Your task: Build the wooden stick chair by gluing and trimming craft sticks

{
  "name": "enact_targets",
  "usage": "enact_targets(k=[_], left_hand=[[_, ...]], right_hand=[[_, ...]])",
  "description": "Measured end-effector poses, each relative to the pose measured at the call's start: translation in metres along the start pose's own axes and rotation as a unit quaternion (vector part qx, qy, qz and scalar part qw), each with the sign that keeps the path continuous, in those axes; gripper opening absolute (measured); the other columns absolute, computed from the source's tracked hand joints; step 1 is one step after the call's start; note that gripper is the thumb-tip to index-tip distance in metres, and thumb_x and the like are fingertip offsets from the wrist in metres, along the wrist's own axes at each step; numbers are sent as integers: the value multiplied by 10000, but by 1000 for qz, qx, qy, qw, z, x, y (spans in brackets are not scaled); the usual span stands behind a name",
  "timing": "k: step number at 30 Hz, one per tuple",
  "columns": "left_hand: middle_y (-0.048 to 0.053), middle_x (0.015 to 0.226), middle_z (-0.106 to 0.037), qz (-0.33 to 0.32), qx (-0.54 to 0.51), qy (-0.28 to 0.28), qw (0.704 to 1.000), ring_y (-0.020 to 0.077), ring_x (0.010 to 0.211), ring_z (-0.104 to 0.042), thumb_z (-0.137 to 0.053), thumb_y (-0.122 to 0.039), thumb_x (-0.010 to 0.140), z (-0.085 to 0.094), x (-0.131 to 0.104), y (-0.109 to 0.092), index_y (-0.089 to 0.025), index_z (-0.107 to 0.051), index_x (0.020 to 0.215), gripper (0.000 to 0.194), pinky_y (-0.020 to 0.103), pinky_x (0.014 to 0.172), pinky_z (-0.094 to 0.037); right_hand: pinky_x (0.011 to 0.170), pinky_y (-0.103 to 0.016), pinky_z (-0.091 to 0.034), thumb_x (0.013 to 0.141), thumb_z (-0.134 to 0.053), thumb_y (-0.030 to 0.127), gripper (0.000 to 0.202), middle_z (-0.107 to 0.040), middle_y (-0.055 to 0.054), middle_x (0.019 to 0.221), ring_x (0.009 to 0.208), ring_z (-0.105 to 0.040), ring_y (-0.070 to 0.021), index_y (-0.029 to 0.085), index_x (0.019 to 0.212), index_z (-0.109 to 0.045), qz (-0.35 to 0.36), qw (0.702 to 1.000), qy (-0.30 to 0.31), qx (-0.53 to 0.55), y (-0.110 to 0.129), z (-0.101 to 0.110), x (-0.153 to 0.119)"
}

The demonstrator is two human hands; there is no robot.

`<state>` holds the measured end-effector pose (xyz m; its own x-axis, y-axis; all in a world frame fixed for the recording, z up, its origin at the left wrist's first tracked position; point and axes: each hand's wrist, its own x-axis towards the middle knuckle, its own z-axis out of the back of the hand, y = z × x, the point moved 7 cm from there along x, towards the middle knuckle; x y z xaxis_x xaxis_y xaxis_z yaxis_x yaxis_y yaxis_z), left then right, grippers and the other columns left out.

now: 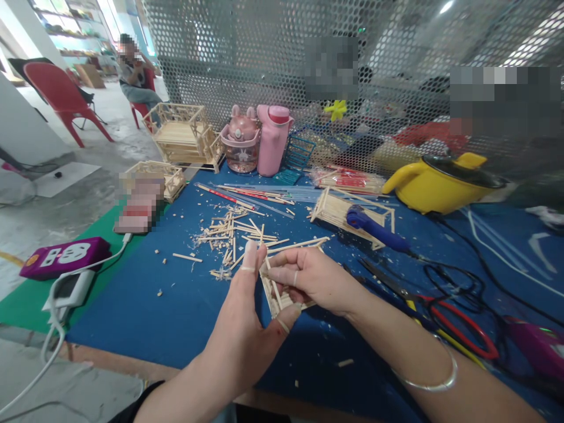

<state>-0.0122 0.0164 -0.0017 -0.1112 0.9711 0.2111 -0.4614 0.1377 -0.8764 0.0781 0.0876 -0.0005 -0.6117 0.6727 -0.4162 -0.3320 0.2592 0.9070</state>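
Both hands meet over a small wooden stick frame at the front middle of the blue table. My left hand grips the frame's left side between thumb and fingers. With its fingers pinched at a stick on the same frame, my right hand reaches in from the right. Tape is wrapped on several fingertips. Just beyond the hands lies a heap of short cut sticks. A blue glue gun rests on another stick frame to the right.
Black-and-red scissors and dark cables lie at right, near a yellow pot. A pink bottle and a larger stick model stand behind. At left are a phone and purple power strip. A person sits far back.
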Motion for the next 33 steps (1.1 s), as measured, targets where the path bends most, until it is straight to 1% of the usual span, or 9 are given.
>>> enact_targets(k=[10, 14, 18, 21, 25, 27, 29, 31, 33], left_hand=[[113, 1426, -425, -11, 3, -15, 1000, 288, 1312, -400, -670, -328, 765, 1, 3, 3, -297, -93, 1455, 900, 495, 1047, -377], [127, 1461, -367, -21, 2, -5, 1000, 318, 1323, -376, -674, -369, 761, 0, 2, 3, -300, -86, 1461, 917, 530, 1047, -367], [140, 1496, -288, -46, -9, -8, 999, 338, 1344, -330, -669, -441, 753, 7, -6, 4, -277, -35, 1477, 977, 518, 1047, -373], [115, 1482, -319, -55, -24, -37, 998, 302, 1342, -342, -596, -408, 824, 21, -13, 6, -291, -101, 1469, 821, 483, 1055, -371], [78, 1262, -546, -36, -10, -73, 997, 214, 1154, -536, -534, -300, 876, 38, -14, 9, -281, -350, 1357, 516, 385, 956, -462], [46, 1094, -615, -46, 18, -51, 998, 177, 1003, -598, -564, -276, 856, 36, -12, 6, -269, -500, 1198, 348, 326, 864, -501], [17, 971, -628, -67, 35, -3, 997, 151, 891, -612, -587, -258, 837, 27, -11, 3, -264, -578, 1033, 196, 284, 794, -512], [16, 970, -619, -75, 45, 37, 996, 153, 884, -604, -621, -266, 809, 18, -12, 2, -268, -583, 1020, 215, 279, 779, -510], [37, 1044, -602, -53, 52, 34, 997, 171, 927, -592, -631, -290, 796, 18, -13, 8, -273, -526, 1143, 363, 300, 794, -506]], right_hand=[[347, -168, -258, 731, -678, 429, 296, -578, 45, 562, 358, -391, -21, 148, 700, -591, 14, 1000, 1, -6, 1, 0, 0], [344, -170, -248, 729, -682, 413, 282, -558, 58, 521, 344, -384, -23, 151, 691, -586, 15, 1000, -4, 3, 1, 0, 0], [351, -170, -250, 738, -672, 396, 263, -585, 44, 541, 354, -400, -27, 140, 788, -634, 5, 1000, 2, 29, -1, 2, 1], [357, -169, -248, 738, -665, 395, 268, -614, 19, 583, 371, -403, -26, 132, 781, -642, 5, 997, 36, 75, -2, 2, 1], [359, -165, -237, 716, -684, 374, 252, -626, 19, 585, 368, -397, -25, 144, 808, -637, 25, 993, 16, 112, 1, 8, 1], [365, -165, -235, 709, -691, 371, 264, -628, 15, 590, 374, -412, -29, 145, 836, -636, 25, 994, -10, 105, 0, 11, 1], [370, -168, -232, 705, -698, 374, 290, -619, 11, 594, 383, -418, -32, 140, 863, -635, 15, 995, -23, 95, -3, 12, 1], [383, -170, -247, 708, -701, 380, 303, -602, 16, 593, 396, -414, -34, 138, 877, -634, 7, 995, -24, 93, -4, 11, -2], [408, -173, -283, 728, -691, 384, 286, -586, 26, 587, 414, -409, -34, 144, 871, -631, 12, 995, -26, 99, -4, 13, -11]])
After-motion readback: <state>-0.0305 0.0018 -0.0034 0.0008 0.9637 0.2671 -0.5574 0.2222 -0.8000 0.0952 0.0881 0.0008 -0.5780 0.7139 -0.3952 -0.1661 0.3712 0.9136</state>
